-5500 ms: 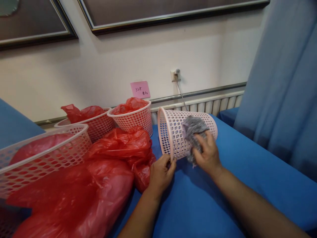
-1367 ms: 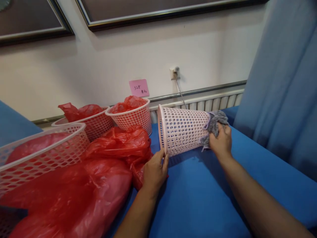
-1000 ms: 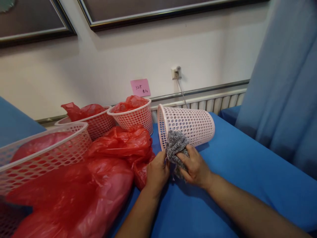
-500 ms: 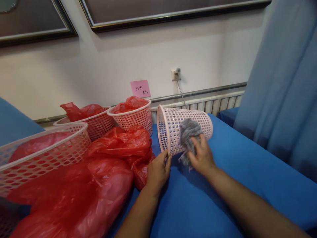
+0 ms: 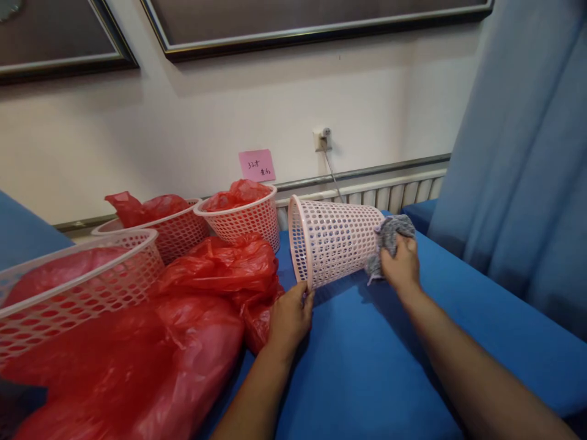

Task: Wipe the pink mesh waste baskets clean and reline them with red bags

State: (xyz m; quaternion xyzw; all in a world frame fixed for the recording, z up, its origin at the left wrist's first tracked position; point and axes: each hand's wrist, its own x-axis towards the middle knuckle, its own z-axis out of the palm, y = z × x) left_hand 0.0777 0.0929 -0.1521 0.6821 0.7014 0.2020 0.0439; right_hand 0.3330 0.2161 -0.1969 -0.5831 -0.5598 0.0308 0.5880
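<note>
A light pink perforated plastic wastebasket (image 5: 342, 241) lies on its side on the blue bed surface (image 5: 362, 354), its mouth facing left. My left hand (image 5: 292, 315) pinches the lower part of its rim. In my right hand (image 5: 402, 263) is a bunched grey cloth (image 5: 389, 238), pressed against the basket's base at the right end. The fingers of that hand are closed around the cloth. Just left of my left hand lie crumpled red plastic bags (image 5: 220, 269).
Several more pink baskets hold red bags at the left, including one small basket (image 5: 243, 217) by the wall. A pink note (image 5: 257, 165) and a socket (image 5: 323, 139) with a cord are on the wall. Behind is a radiator (image 5: 394, 194); a blue curtain (image 5: 509, 171) hangs at right.
My right hand has moved the grey cloth rightward along the basket, from its side to its base. My left hand keeps its hold on the rim.
</note>
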